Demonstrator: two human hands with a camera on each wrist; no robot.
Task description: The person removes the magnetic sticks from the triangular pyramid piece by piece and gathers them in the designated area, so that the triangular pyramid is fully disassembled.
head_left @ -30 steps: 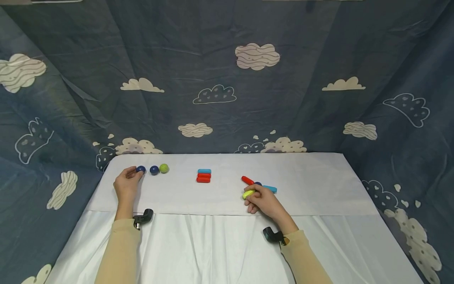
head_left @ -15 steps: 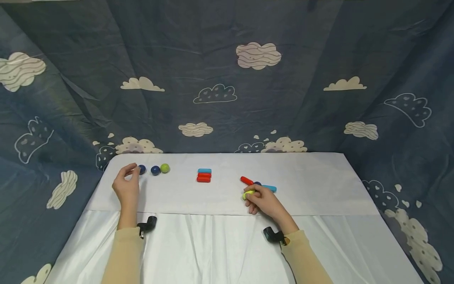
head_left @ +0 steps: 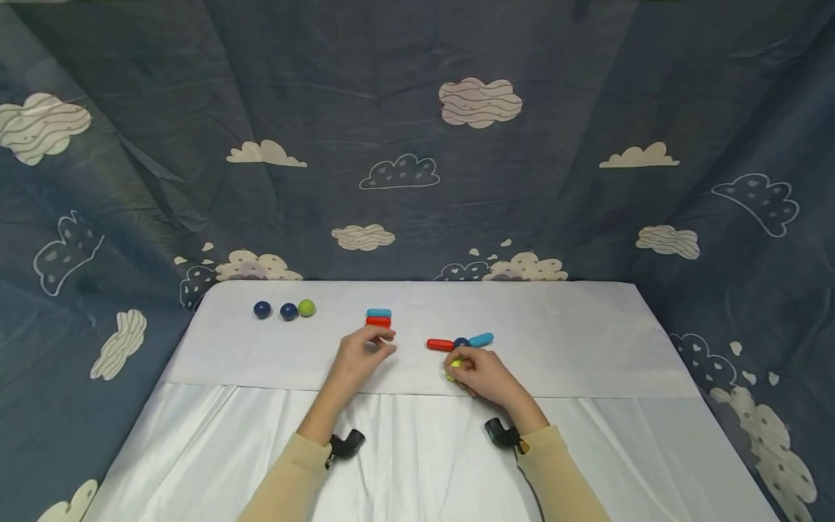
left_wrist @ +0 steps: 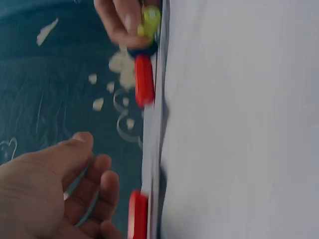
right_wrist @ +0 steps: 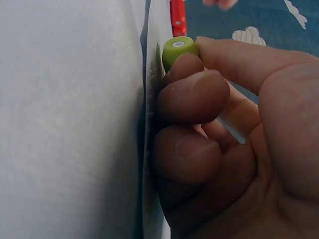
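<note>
My right hand (head_left: 485, 375) pinches a yellow-green magnetic rod (head_left: 452, 372) between thumb and fingers. A pale metal tip shows on this rod (right_wrist: 177, 49) in the right wrist view. Beyond the fingers it meets a dark blue ball (head_left: 461, 342), partly hidden. From that ball a red rod (head_left: 440, 345) points left and a light blue rod (head_left: 482, 339) points right. My left hand (head_left: 357, 360) hovers at the small row of rods, thumb and fingers apart, nothing between them. A light blue rod (head_left: 378, 313) and a red rod (head_left: 378, 321) show past its fingertips; another red rod is mostly hidden.
At the back left of the white-covered table (head_left: 554, 312) lie a dark blue ball (head_left: 262, 309), a second dark blue ball (head_left: 289, 312) and a green ball (head_left: 306, 308). A dark cloud-patterned cloth (head_left: 404, 217) hangs behind the table.
My left hand has left the dark blue ball at the back left and come right to the rod row. The joined rods and ball have turned a little, with the right hand still pinching the yellow-green rod.
</note>
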